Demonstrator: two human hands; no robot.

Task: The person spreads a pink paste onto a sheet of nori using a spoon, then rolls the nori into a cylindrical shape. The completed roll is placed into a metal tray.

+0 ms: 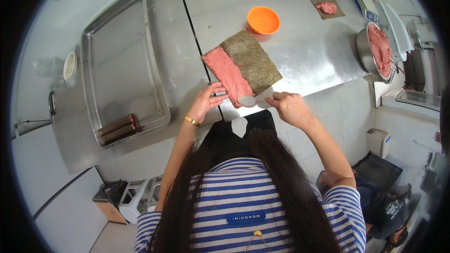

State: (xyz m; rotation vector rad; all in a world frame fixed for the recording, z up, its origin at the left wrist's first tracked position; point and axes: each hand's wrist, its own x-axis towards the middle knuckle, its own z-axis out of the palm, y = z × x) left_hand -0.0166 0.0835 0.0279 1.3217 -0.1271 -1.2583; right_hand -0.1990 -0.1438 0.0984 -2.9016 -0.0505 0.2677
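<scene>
Seaweed sheet (258, 61) lies flat on the steel desk (309, 47), pink paste (225, 65) banded along its left side. Right hand (290, 108): fingers closed round the handle of a spoon (247, 101), its bowl at the band's near end; the low hold seems suited to smoothing. Left hand (204, 103): fingers extended, grasping nothing, by the paste's left edge, probably to steady the sheet; contact uncertain. Orange bowl (263, 20) stands just beyond the sheet, presumably within easy reach. Dark rolls (117, 130) lie at the tray's (121, 51) near end, likely kept off the work area.
</scene>
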